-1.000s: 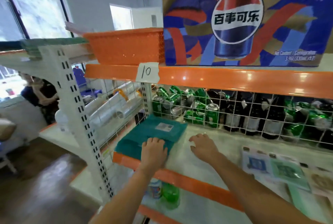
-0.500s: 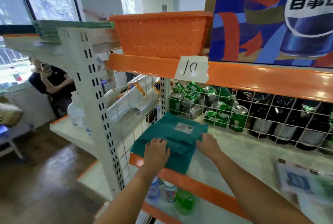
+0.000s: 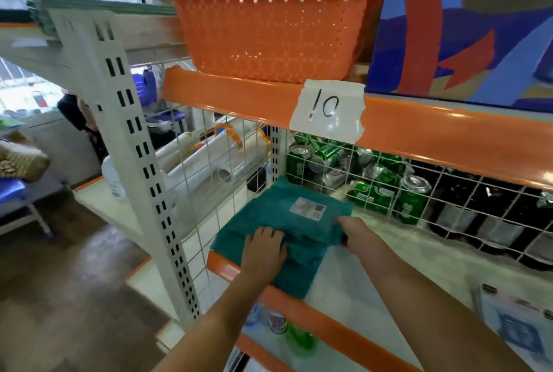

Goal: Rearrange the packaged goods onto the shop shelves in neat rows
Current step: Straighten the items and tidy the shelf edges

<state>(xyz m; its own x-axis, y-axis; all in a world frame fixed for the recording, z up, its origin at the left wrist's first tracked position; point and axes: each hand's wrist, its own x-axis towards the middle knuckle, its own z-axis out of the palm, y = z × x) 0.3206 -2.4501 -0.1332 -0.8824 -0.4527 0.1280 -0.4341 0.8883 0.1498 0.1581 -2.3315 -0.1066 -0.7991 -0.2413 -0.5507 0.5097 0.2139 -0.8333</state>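
A stack of flat teal packages (image 3: 269, 210) with a white label lies at the left end of the middle shelf (image 3: 374, 276). The lowest one juts over the orange front edge. My left hand (image 3: 263, 249) rests flat on the front part of the stack, fingers straight. My right hand (image 3: 356, 228) is at the stack's right edge and grips the top teal package there. Its fingertips are hidden under the edge.
A wire grid behind the shelf holds back green cans (image 3: 374, 192) and dark bottles (image 3: 478, 207). On the shelf above stand an orange basket (image 3: 269, 33) and a blue cola box (image 3: 466, 27). More flat packs (image 3: 514, 323) lie at the right. Bottles (image 3: 278, 323) stand on the lower shelf. A white upright (image 3: 140, 147) bounds the left side.
My right hand has moved left from the bare shelf to the right edge of the teal stack. My left hand stays on the stack. My view has shifted left and closer.
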